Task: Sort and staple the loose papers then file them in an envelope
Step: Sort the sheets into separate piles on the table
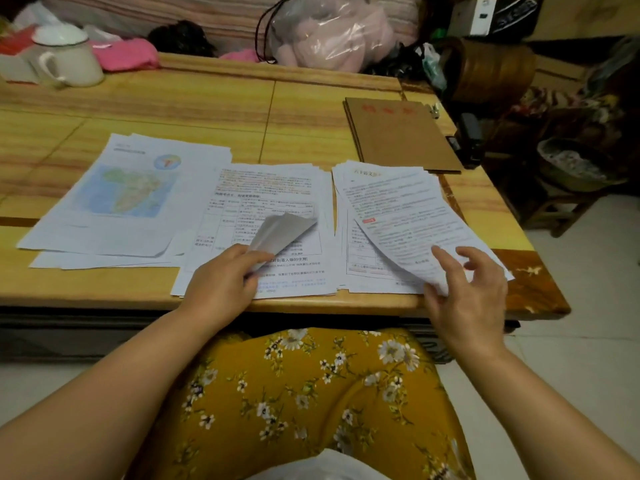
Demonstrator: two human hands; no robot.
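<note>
free: bare table [207,98] behind papers [270,188] | obstacles: mug [69,57], envelope [398,133]

A lived-in home: enamel mug [69,57] on wooden table [207,98]; bagged soft toy [332,32]; wicker basket [491,69].
</note>
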